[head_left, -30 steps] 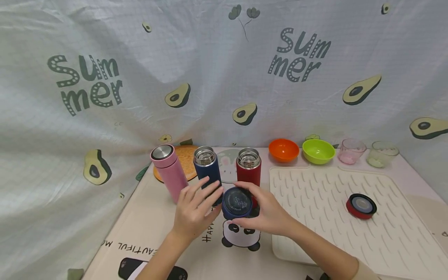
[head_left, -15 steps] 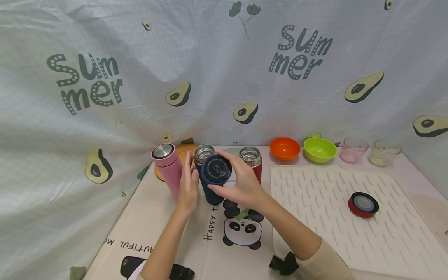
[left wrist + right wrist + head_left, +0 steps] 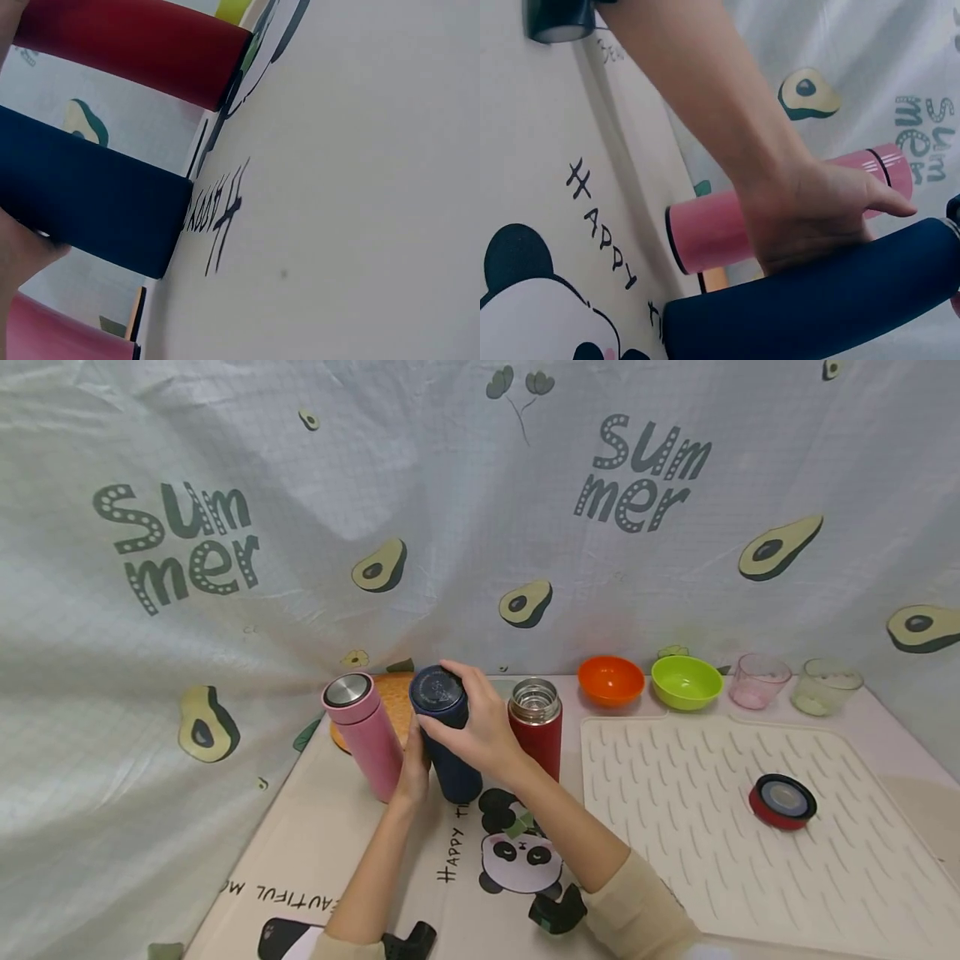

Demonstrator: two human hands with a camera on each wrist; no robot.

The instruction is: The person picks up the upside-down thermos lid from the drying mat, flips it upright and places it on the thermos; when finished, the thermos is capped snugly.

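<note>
A dark blue vacuum flask stands upright on the table, with a matching blue lid over its mouth. My right hand grips the lid from the right, thumb in front and fingers behind. Low on the flask's left side, my left hand holds the body; its thumb shows in the right wrist view and its fingers are hidden behind the flask. Close to the left stands a pink flask with a steel-topped lid. To the right is a lidless red flask, its steel mouth showing.
A red lid lies on the cream ridged mat at right. Behind the mat are an orange bowl, a green bowl and two clear cups, one pink. A printed curtain hangs along the back and left.
My right hand has carried the blue lid left and up from in front of the red flask onto the blue flask. My left hand has moved in against the blue flask's side.
</note>
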